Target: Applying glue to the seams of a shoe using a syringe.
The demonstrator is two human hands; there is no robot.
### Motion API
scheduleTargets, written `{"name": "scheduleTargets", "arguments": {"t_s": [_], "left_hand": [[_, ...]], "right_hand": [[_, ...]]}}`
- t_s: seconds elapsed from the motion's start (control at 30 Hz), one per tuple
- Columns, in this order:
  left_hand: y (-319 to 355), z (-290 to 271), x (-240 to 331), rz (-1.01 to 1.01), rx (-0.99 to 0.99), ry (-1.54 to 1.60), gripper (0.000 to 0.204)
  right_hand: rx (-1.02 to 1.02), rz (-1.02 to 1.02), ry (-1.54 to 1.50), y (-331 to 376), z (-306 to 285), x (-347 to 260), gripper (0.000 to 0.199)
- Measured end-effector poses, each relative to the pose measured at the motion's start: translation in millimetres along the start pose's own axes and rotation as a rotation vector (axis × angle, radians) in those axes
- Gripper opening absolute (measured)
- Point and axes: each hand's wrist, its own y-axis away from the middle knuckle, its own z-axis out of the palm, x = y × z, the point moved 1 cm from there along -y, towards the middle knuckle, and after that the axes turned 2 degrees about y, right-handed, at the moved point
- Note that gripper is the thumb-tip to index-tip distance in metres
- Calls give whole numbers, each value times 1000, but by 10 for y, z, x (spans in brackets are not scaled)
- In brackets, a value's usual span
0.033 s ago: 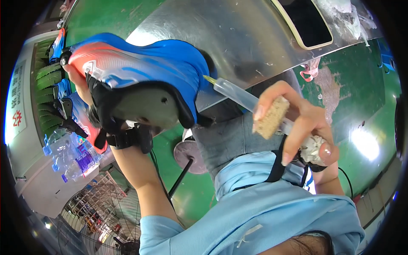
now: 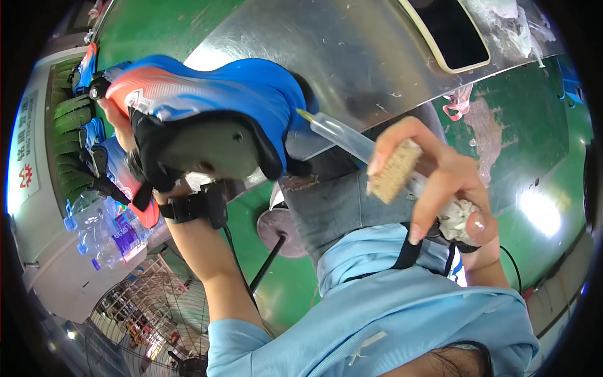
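A blue and orange shoe upper with a black collar sits on a grey-green shoe last, sole side away from me. My left hand is closed round its left end, the fingers partly hidden behind it. In my right hand is a clear syringe with a yellowish tip, which meets or nearly meets the blue edge of the upper. The same hand pinches a tan sponge-like block, and a crumpled white wad lies at the syringe's rear end in the palm.
A metal table spans the top, with a phone and crumpled clear plastic on it. At left stand a green-lined rack with more shoe uppers, plastic bottles and a wire-caged fan.
The upper has tilted slightly, its top edge lower and its collar a little higher. My right hand, with the syringe and block, has shifted slightly left.
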Motion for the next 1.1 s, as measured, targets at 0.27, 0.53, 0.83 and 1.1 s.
{"name": "scheduleTargets", "arguments": {"t_s": [0.27,0.53,0.83,1.1], "left_hand": [[957,-56,-210,465,823,-614,31],[2097,434,-1113,-26,519,-269,34],[1807,704,-1646,-100,221,-84,64],[1598,806,-1937,-54,74,89,75]], "right_hand": [[-134,-113,209,-258,82,95,70],[-137,-31,167,-246,213,79,72],[-158,14,136,-4,205,-105,70],[35,22,-42,345,340,-267,69]]}}
